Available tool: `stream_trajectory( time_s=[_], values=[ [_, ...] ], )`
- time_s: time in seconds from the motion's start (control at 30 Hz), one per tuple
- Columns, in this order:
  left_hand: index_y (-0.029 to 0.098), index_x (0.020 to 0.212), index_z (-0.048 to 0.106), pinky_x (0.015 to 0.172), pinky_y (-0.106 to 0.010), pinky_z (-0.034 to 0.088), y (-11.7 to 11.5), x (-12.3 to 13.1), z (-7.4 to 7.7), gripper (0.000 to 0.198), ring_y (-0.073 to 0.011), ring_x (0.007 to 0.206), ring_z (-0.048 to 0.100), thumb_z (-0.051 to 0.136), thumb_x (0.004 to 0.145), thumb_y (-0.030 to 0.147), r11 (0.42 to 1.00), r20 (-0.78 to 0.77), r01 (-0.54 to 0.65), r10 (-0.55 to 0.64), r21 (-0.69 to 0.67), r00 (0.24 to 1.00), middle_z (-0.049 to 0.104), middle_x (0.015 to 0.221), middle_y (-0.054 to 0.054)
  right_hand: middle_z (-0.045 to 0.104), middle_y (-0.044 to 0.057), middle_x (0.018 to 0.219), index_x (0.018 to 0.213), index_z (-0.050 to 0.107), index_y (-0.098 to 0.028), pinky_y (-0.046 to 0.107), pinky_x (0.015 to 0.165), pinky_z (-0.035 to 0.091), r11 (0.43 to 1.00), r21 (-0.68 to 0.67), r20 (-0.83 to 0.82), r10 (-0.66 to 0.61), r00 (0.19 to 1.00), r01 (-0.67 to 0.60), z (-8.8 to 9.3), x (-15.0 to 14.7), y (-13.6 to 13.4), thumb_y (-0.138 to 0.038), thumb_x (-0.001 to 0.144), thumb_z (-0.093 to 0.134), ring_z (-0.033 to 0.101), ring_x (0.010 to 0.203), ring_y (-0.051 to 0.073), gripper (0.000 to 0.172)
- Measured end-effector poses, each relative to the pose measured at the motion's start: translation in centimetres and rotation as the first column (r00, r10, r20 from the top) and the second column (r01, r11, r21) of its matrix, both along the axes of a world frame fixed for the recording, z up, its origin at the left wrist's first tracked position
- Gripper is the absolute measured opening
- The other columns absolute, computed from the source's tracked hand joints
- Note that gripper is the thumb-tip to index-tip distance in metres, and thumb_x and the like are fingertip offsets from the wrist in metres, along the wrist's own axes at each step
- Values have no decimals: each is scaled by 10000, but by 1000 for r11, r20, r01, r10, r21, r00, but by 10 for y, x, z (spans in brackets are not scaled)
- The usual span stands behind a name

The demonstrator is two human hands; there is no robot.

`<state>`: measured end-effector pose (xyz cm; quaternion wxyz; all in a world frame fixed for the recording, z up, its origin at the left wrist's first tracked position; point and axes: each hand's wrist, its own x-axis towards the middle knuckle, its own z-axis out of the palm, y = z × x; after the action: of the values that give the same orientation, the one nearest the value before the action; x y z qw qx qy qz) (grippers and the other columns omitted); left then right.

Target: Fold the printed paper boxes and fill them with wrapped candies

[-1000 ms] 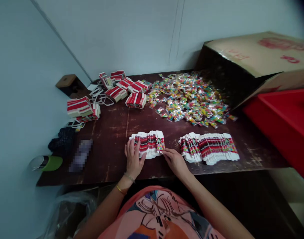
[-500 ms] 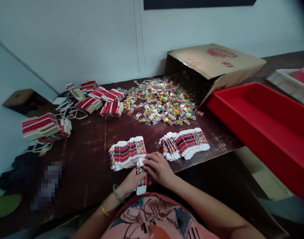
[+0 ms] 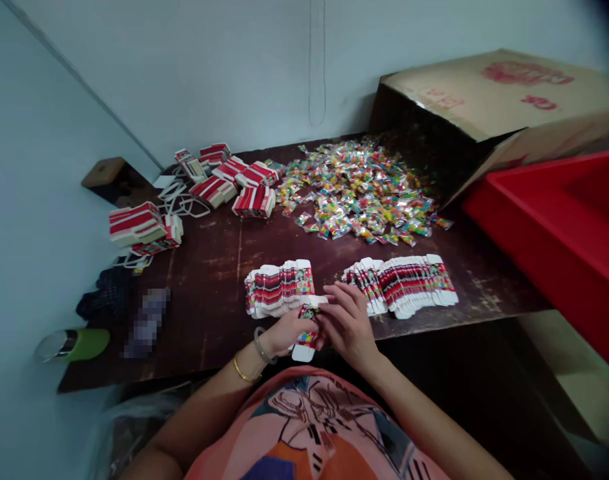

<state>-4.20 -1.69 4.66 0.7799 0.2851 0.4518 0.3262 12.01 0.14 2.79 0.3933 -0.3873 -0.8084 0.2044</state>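
Note:
Close to my body, my left hand [image 3: 290, 331] is closed on a small printed carton [image 3: 307, 339], red with colourful pictures and white flaps. The fingers of my right hand [image 3: 348, 325] hold the carton's right side and upper flap, their tips partly hidden behind it. Just beyond my left hand lies a fanned row of flat cartons [image 3: 278, 288]. A second fanned row of flat cartons [image 3: 417, 285] rests to the right, past my right hand.
A heap of wrapped candies [image 3: 359, 193] covers the back of the dark table [image 3: 209, 267]. Banded carton bundles [image 3: 254, 201] and loose white straps [image 3: 177, 200] lie at left. An open cardboard box [image 3: 464, 100] and a red tray [image 3: 549, 220] stand at right.
The view has turned, so the things on the table appear shifted right and upward. Both hands stay on the same carton, with the right fingers still at its upper end.

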Motion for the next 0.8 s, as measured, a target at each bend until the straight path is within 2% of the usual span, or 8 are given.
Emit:
stream_trajectory(
  time_s=[0.23,0.37,0.53,0.6,0.67,0.7,0.73,0.8],
  values=[
    [116,869,566,458,-245,411,-1,4,-2,252,-151,428,549,557,619,150,999,40,-22,24,-43,999,598,498,-8,608,16,1268,978,677,-284,558,1113,196,999,-20,124,-23,992,25,0,2,6,-253,863,587,449,1258,267,150],
    [144,963,536,437,-227,396,-9,4,-10,356,-134,413,547,600,613,149,997,68,-49,53,-62,996,591,549,23,588,52,1289,815,677,-229,511,1073,309,965,-228,-20,131,991,-132,4,1,12,-305,840,622,426,1275,265,97],
    [143,801,556,450,-194,366,-18,-2,-15,248,-86,449,522,661,576,141,995,50,-29,33,-90,998,568,589,30,431,66,1444,909,722,-250,534,1083,275,765,-486,-22,473,881,-423,19,10,22,-351,847,616,348,1343,282,159],
    [138,755,574,495,-206,396,-20,-7,-11,236,-96,503,545,700,556,150,986,127,144,-134,-80,983,597,634,10,536,79,1335,846,736,-235,489,1060,329,615,-580,-108,592,799,-534,28,15,26,-356,867,587,414,1299,267,193],
    [135,793,612,569,-250,440,-22,-11,-7,263,-131,578,580,742,584,229,930,215,366,-351,-33,911,632,698,-21,650,81,1111,757,730,-212,421,1015,395,422,-627,-265,674,690,-654,35,19,30,-370,880,563,471,1250,246,260],
    [136,820,627,598,-270,449,-23,-11,-6,295,-142,601,580,759,597,278,910,203,415,-407,5,890,637,713,-26,661,77,1040,732,720,-204,397,996,412,360,-630,-327,681,656,-688,37,20,30,-379,881,561,490,1229,241,279],
    [136,826,634,610,-274,443,-24,-12,-6,324,-140,602,565,774,599,321,913,140,405,-408,45,902,629,703,-20,654,75,1026,720,706,-197,383,985,418,340,-631,-362,666,652,-697,37,21,30,-389,882,559,502,1209,239,291],
    [133,742,619,583,-249,401,-26,-9,-12,337,-110,561,491,790,597,384,957,-81,253,-243,139,967,569,634,14,615,76,1087,717,673,-186,372,971,417,417,-639,-366,575,732,-646,32,21,29,-410,886,547,533,1139,234,307]
  ],
)
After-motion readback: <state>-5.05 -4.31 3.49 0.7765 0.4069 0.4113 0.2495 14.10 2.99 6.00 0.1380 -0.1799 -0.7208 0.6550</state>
